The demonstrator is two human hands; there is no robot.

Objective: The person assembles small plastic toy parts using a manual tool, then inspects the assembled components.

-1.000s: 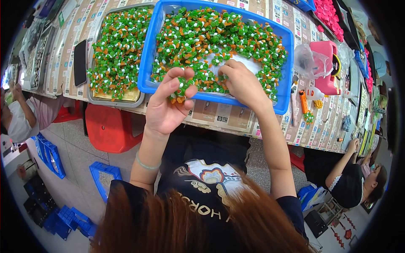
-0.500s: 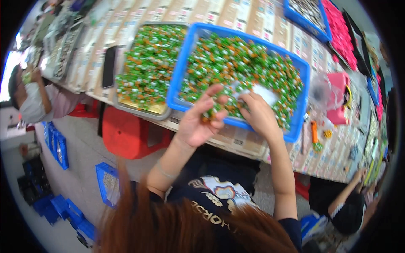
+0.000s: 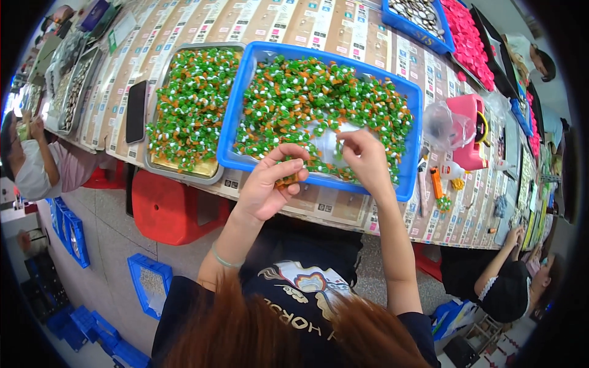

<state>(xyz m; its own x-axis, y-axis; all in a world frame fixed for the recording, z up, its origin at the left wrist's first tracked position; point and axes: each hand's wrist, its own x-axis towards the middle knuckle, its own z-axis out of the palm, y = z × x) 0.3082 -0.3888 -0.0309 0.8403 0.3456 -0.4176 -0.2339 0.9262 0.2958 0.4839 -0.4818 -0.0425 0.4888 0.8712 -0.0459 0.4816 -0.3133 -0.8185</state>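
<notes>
A blue plastic tray (image 3: 228, 144) holds a heap of small green, orange and white pieces (image 3: 300, 92). Above its near edge, my left hand (image 3: 270, 184) is turned palm up, its fingers curled round a few small orange pieces. My right hand (image 3: 369, 161) hovers over the tray's near part with thumb and fingertips pinched together. A bit of green shows under those fingertips, but whether it is held I cannot make out. Between the hands, a pale patch of tray bottom (image 3: 326, 145) shows through the pieces.
Left of the tray, a metal tray (image 3: 216, 178) bears more such pieces, and a black phone (image 3: 136, 113) lies beside it. A pink container (image 3: 469, 132), a plastic bag (image 3: 443, 126) and an orange-handled tool (image 3: 436, 183) are at right. A red stool (image 3: 161, 208) stands below the table edge.
My right hand has come up from the pieces in the tray, its fingertips now pinched. My left hand's fingers have curled in more. The whole view has shifted slightly.
</notes>
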